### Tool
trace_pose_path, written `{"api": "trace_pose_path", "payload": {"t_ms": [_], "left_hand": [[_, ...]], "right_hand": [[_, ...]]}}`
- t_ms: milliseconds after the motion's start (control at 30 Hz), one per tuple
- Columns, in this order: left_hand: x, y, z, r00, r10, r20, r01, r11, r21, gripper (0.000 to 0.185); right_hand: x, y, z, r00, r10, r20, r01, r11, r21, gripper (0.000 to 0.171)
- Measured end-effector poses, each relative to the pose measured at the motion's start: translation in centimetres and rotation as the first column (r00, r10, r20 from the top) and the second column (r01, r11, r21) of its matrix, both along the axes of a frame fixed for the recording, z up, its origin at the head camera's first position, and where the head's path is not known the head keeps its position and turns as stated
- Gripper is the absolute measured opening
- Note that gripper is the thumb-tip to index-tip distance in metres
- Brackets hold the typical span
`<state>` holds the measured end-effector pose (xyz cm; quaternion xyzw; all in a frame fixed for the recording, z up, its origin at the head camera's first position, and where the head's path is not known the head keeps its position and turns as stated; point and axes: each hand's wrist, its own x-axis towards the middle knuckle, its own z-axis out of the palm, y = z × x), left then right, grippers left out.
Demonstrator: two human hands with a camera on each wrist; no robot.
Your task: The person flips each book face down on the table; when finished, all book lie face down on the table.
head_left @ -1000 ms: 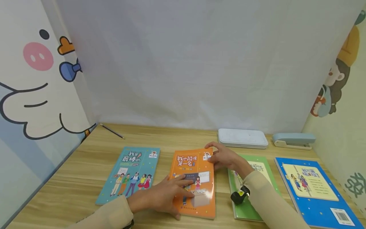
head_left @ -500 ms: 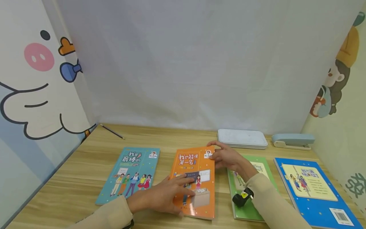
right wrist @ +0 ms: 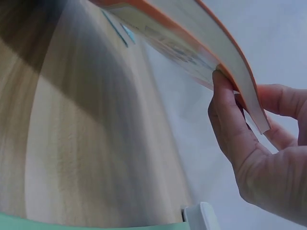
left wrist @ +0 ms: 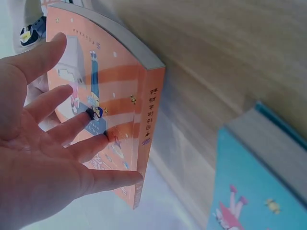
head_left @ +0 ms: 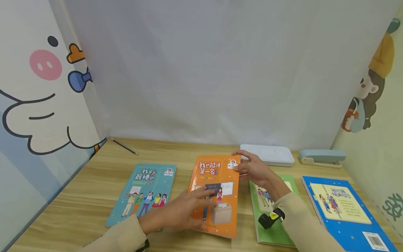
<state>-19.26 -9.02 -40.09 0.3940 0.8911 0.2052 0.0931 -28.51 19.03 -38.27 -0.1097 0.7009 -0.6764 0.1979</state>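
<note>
From the head camera, the orange book sits on the wooden desk between the teal book and the green book, its far end tipped up. The right hand pinches the far right corner; the left hand lies flat on the cover with fingers spread. A white case, a stapler, a blue book and a pencil lie around.

The left wrist view adds what the head view hides: the orange book's spine stands clear of the desk, and the fingertips only rest on the cover, thumb against the spine edge.

The right wrist view shows the underside: the thumb sits under the page block, the other fingers behind. Lifting well likely calls for a deeper grip, so the cover does not bend.
</note>
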Motion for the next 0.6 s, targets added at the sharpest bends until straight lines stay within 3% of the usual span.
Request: {"api": "trace_pose_path", "payload": {"t_ms": [300, 600], "left_hand": [[-0.3, 0.6, 0.5, 0.998, 0.018, -0.058, -0.013, 0.996, 0.085, 0.064], [-0.4, 1.3, 0.3, 0.981, 0.11, -0.158, -0.071, 0.969, 0.237, 0.072]], "right_hand": [[0.4, 0.3, 1.8, 0.998, -0.063, -0.002, 0.062, 0.996, -0.058, 0.05], [0.6, 0.7, 2.9, 0.989, -0.147, -0.003, 0.145, 0.98, -0.135, 0.048]]}}
